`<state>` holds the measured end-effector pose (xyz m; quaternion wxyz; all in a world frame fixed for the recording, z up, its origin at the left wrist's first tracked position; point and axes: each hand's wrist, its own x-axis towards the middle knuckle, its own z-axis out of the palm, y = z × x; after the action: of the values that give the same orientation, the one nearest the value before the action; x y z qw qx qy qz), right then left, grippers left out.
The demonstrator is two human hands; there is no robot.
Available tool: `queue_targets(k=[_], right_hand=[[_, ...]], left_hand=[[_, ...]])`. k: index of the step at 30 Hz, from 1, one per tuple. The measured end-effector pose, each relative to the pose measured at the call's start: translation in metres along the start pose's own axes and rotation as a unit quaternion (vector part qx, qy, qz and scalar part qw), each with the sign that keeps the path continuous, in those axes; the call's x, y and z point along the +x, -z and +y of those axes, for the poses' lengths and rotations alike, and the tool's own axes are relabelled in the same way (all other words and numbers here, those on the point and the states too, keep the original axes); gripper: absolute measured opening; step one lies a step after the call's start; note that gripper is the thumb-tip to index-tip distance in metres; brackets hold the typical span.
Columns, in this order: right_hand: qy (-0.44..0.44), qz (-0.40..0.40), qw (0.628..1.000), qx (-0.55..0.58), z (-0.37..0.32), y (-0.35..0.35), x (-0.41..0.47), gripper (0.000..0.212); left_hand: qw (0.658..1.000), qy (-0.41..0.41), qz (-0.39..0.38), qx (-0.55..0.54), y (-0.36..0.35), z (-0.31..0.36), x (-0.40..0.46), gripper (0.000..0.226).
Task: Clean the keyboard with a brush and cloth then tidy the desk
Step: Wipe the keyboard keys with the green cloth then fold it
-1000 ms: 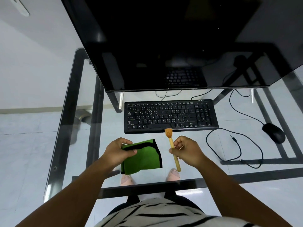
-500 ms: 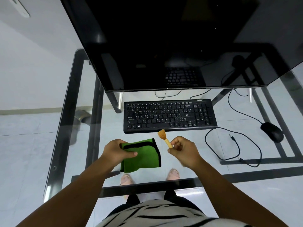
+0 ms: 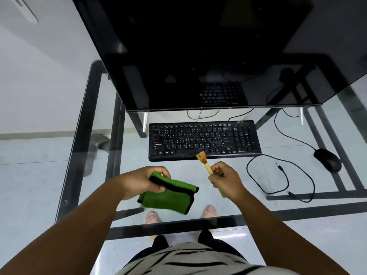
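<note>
Keyboard (image 3: 204, 140), black and lying flat on the glass desk (image 3: 127, 155), sits just beyond both hands, its front edge near the bristles of the brush (image 3: 204, 161). The right hand (image 3: 226, 179) is closed around the brush's pale wooden handle, bristles pointing up and away toward the keys. The left hand (image 3: 139, 181) pinches a folded green cloth (image 3: 168, 197) with black edging, lifted a little off the glass. A small logo at the keyboard's far right corner is too blurred to read surely. Farther right of the right hand lie a loose black cable (image 3: 286, 175) and a mouse (image 3: 327, 159); a dark monitor (image 3: 198, 52) stands beyond.
</note>
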<state>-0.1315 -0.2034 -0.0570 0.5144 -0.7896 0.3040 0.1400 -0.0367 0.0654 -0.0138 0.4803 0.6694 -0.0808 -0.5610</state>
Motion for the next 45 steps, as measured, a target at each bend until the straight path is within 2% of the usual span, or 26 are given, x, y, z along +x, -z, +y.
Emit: queue_targets(k=[4, 7, 9, 12, 18, 21, 23, 26, 28, 31, 36, 38, 40, 42, 45], right_hand=[[0.006, 0.004, 1.000, -0.006, 0.003, 0.003, -0.002, 0.014], [0.006, -0.006, 1.000, -0.012, 0.007, 0.001, -0.004, 0.017], [0.009, -0.008, 1.000, -0.011, 0.008, -0.001, -0.005, 0.020], [0.005, -0.016, 1.000, -0.012, 0.007, -0.002, -0.006, 0.024], [0.007, -0.027, 0.999, -0.026, 0.008, -0.005, -0.007, 0.028], [0.014, -0.035, 0.998, -0.044, 0.010, -0.005, -0.008, 0.028], [0.016, -0.036, 0.998, -0.052, 0.010, -0.005, -0.009, 0.029], [0.020, -0.028, 0.998, -0.058, 0.011, -0.006, -0.009, 0.030], [0.019, -0.027, 0.997, -0.063, 0.012, -0.008, -0.009, 0.032], [0.017, -0.033, 0.997, -0.073, 0.011, -0.009, -0.008, 0.033], [0.015, -0.041, 0.996, -0.083, 0.011, -0.009, -0.005, 0.036], [0.013, -0.050, 0.994, -0.095, 0.011, -0.008, -0.003, 0.037], [0.019, -0.053, 0.992, -0.109, 0.009, -0.005, -0.002, 0.038], [0.034, -0.021, 0.993, -0.113, 0.005, 0.001, 0.001, 0.036], [0.055, 0.053, 0.992, -0.097, -0.007, 0.019, 0.011, 0.028]], left_hand=[[0.975, 0.066, -0.121, 0.173, -0.004, 0.042, 0.014, 0.029], [0.925, 0.077, -0.151, 0.339, -0.016, 0.060, 0.039, 0.028], [0.893, 0.074, -0.147, 0.418, -0.023, 0.064, 0.053, 0.025], [0.875, 0.055, -0.112, 0.468, -0.030, 0.067, 0.065, 0.026], [0.825, -0.009, -0.007, 0.565, -0.039, 0.050, 0.069, 0.049], [0.804, -0.071, 0.100, 0.582, -0.043, 0.035, 0.064, 0.062], [0.787, -0.126, 0.204, 0.568, -0.047, 0.019, 0.058, 0.068], [0.776, -0.182, 0.324, 0.510, -0.057, -0.008, 0.047, 0.060], [0.792, -0.170, 0.318, 0.492, -0.065, -0.023, 0.043, 0.059], [0.808, -0.116, 0.268, 0.512, -0.073, -0.040, 0.047, 0.072], [0.794, -0.088, 0.260, 0.543, -0.077, -0.048, 0.054, 0.077], [0.798, -0.092, 0.263, 0.534, -0.077, -0.047, 0.054, 0.075], [0.806, -0.110, 0.278, 0.512, -0.075, -0.043, 0.051, 0.071], [0.809, -0.139, 0.317, 0.474, -0.070, -0.033, 0.047, 0.066], [0.789, -0.165, 0.388, 0.447, -0.055, -0.017, 0.047, 0.057]])
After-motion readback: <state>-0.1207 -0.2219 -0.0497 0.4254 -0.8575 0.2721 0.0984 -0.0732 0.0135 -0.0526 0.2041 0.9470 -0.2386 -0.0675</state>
